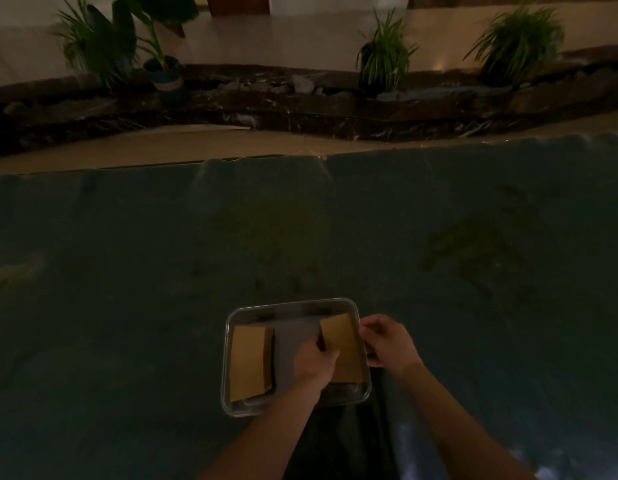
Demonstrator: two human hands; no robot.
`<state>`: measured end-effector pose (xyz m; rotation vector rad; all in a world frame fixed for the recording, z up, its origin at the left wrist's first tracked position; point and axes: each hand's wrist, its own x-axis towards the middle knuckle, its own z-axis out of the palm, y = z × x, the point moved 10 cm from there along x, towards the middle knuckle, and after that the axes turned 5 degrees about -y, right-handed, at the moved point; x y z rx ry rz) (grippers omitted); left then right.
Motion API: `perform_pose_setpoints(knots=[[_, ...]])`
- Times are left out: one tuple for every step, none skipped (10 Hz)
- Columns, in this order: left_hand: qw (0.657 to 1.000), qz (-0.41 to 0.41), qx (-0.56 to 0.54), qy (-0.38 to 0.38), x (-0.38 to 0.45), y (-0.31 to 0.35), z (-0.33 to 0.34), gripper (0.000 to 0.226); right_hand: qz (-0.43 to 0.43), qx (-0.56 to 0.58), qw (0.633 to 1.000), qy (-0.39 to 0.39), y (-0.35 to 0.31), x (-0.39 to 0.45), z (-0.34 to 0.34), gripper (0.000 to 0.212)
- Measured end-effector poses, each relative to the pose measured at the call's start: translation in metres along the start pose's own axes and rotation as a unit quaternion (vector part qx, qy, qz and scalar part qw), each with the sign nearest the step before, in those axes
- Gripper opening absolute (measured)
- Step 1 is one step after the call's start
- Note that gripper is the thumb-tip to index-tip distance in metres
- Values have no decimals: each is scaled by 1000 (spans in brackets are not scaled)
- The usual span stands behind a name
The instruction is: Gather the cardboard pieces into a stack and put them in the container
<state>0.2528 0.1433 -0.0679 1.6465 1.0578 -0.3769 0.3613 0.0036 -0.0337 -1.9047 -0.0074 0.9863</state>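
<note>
From the head camera, two cardboard stacks are sitting in a clear container (360,344) on the dark blue table (127,271). The left stack (250,362) is lying flat, its long axis running near to far. The right stack (344,344) is pointing the same way, tilted slightly. The left hand (316,363) is gripping its left edge, and the right hand (387,341) is pinching its right edge.

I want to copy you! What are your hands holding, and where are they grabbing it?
Both hands hold the right-hand cardboard stack over the clear container. The left hand grips its left edge; the right hand pinches its right edge.
</note>
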Motion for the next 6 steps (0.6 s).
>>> perform_pose_setpoints(knots=[[999, 11, 32, 8, 0, 5, 0, 18, 1, 0, 1000, 2, 2, 3, -1, 7], [995, 33, 88, 17, -2, 11, -1, 20, -2, -2, 1000, 7, 2, 3, 0, 7], [992, 40, 119, 19, -2, 12, 0, 20, -3, -7, 1000, 18, 2, 1, -1, 8], [989, 44, 142, 15, -3, 14, 1, 21, -21, -38, 998, 40, -2, -6, -1, 9], [991, 54, 122, -6, -9, 17, 0, 23, -52, -96, 992, 59, -11, -16, 1, 17], [990, 99, 101, 20, -22, 27, -24, 26, -100, -130, 978, 130, -31, -37, -7, 32]])
